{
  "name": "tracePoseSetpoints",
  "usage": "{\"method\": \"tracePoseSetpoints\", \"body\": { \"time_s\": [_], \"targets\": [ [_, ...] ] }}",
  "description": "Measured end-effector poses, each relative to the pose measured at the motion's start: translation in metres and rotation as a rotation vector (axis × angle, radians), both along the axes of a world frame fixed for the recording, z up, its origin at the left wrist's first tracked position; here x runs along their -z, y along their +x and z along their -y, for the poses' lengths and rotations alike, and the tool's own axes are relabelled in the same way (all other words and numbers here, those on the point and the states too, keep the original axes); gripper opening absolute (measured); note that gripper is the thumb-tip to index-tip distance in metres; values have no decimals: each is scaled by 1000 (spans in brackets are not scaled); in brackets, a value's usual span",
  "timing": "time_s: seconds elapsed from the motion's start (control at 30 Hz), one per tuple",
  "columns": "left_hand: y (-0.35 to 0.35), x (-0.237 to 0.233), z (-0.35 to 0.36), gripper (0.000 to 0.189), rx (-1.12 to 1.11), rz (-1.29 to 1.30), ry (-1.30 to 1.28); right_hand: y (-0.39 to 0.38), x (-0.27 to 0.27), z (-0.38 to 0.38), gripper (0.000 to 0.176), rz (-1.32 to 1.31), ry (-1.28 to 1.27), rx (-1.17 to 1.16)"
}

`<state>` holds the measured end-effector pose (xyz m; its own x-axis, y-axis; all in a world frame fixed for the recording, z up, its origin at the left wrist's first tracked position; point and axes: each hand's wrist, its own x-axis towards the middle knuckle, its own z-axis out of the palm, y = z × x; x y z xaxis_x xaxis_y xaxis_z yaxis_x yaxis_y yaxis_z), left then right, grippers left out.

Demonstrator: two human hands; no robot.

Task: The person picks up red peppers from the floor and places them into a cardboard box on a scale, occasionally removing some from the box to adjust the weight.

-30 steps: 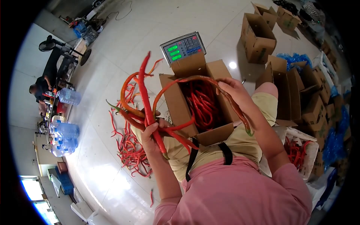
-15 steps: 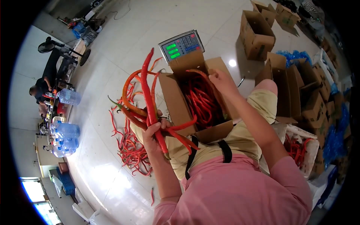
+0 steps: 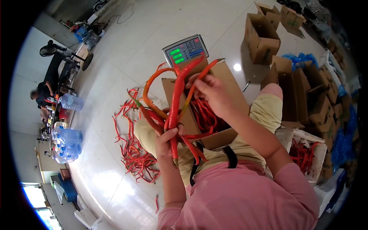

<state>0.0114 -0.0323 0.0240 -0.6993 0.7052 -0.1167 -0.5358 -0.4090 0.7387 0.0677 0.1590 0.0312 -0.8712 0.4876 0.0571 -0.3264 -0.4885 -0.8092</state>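
Two hands work over one open carton [image 3: 221, 140] between the wearer's knees. The left hand [image 3: 168, 141] has its fingers closed around one bunch of long chillies [image 3: 176, 100], mostly red with some orange and one green-tipped; overlap prevents an exact count. The right hand [image 3: 211, 94] has its fingers clamped on one orange-red chilli [image 3: 209, 69], whose dark stem end points up and away. The bunch lies left of and partly over the carton, which contains red chillies [image 3: 205, 115] too tangled to count.

One scale display [image 3: 185, 50] with three green readouts stands beyond the carton. One floor heap [image 3: 140, 161] lies to the left, one lone chilli [image 3: 156, 204] apart from it. One white foam box [image 3: 318, 153] at right holds more. Three open cartons [image 3: 262, 42] stand at upper right; others overlap below them.

The floor [image 3: 126, 50] is pale, glossy tile with visible seams and bright reflections. At far left: one person [image 3: 45, 90], one black fan [image 3: 48, 50], several large clear bottles [image 3: 71, 137] and a bright window [image 3: 35, 194].
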Motion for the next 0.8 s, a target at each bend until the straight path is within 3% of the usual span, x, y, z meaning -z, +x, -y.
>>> {"method": "tracePoseSetpoints", "body": {
  "time_s": [0.2,0.47,0.57,0.6,0.7,0.77,0.8],
  "targets": [
    [-7,1,15,62,-30,31,31,14,-8,-55,20,-68,17,361],
    [-15,2,27,61,-43,6,56,19,26,-68,22,274,304,197],
    [-9,-3,24,59,-39,6,62,12,68,-67,25,460,1055,274],
    [-7,-4,22,58,-40,6,62,14,68,-56,29,463,1119,345],
    [-9,0,15,59,60,-34,66,16,56,-27,32,460,485,-276],
    [-4,-1,8,62,84,0,58,17,64,-8,35,369,199,-583],
    [-1,-1,4,63,90,1,57,12,67,-3,36,320,60,-612]
  ]
}}
